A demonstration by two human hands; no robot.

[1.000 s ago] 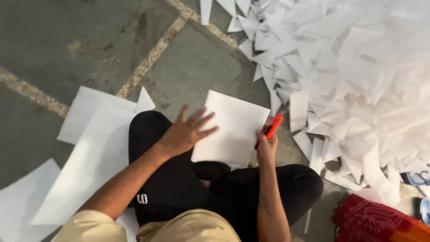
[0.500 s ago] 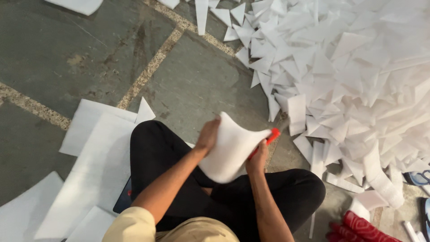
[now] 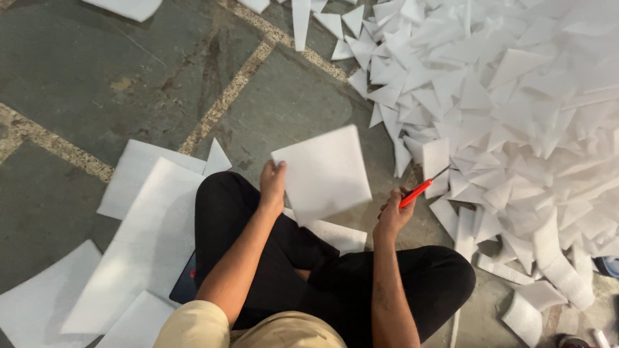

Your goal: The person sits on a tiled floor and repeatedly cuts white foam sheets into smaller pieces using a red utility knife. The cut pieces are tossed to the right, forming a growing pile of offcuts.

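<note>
Hands first: I see my left hand (image 3: 273, 185) pinching the left edge of a white foam sheet (image 3: 324, 173), thumb on top and fingers behind it. I hold the sheet up above my lap, a little tilted, and it looks a bit blurry. My right hand (image 3: 392, 216) is closed around a pair of red scissors (image 3: 422, 187). The blades point up and to the right, toward a big pile of white cut pieces (image 3: 516, 103). I cannot tell if the blades are open. The scissors are near the sheet's right edge but not touching it. I sit cross-legged in black trousers (image 3: 335, 283) on a grey stone floor (image 3: 97, 77). More big white sheets (image 3: 148, 225) lie flat on the floor by my left leg.
</note>
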